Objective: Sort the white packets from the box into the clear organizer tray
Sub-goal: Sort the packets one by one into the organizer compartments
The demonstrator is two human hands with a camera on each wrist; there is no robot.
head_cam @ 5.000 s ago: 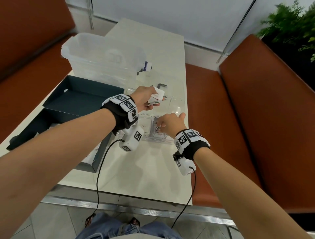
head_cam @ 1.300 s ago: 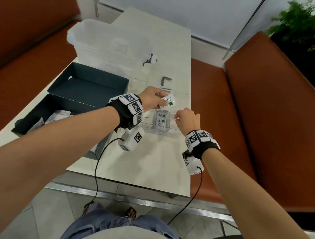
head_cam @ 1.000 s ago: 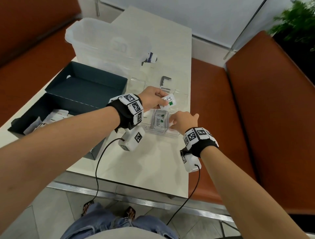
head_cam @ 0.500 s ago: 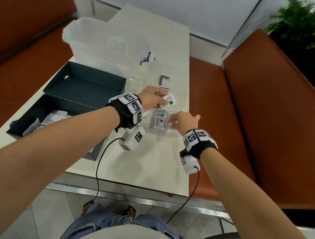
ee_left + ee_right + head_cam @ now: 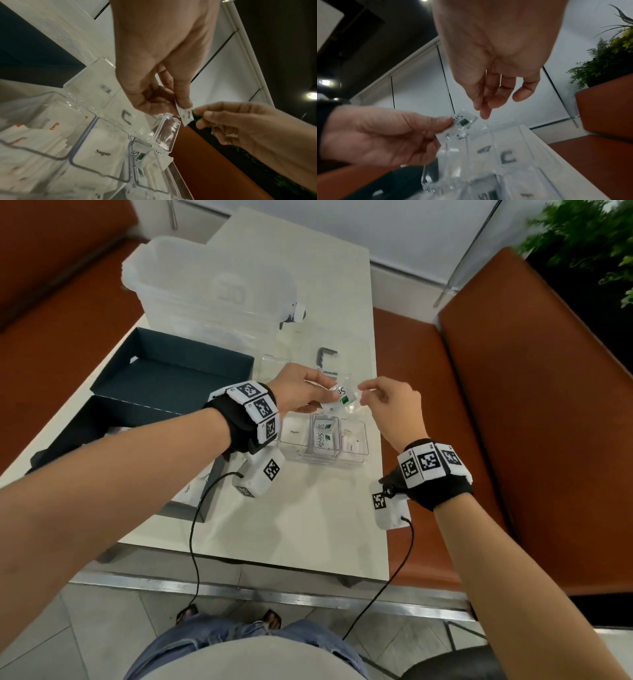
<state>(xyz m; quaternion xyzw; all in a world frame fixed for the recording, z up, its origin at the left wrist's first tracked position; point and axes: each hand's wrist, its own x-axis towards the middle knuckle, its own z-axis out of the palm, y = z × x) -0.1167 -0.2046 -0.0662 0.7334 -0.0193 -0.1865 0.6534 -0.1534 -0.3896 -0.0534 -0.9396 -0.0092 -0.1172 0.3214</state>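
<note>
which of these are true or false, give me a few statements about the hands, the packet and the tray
1. The left hand pinches a Stevia packet. True.
2. The right hand has a grip on that packet. False: its fingers are near the packet but hold nothing.
3. The clear organizer tray sits on the bench seat. False: it sits on the white table.
4. Stevia packets stand in the tray's middle compartment. True.
5. The dark box lies right of the tray. False: it lies left.
</note>
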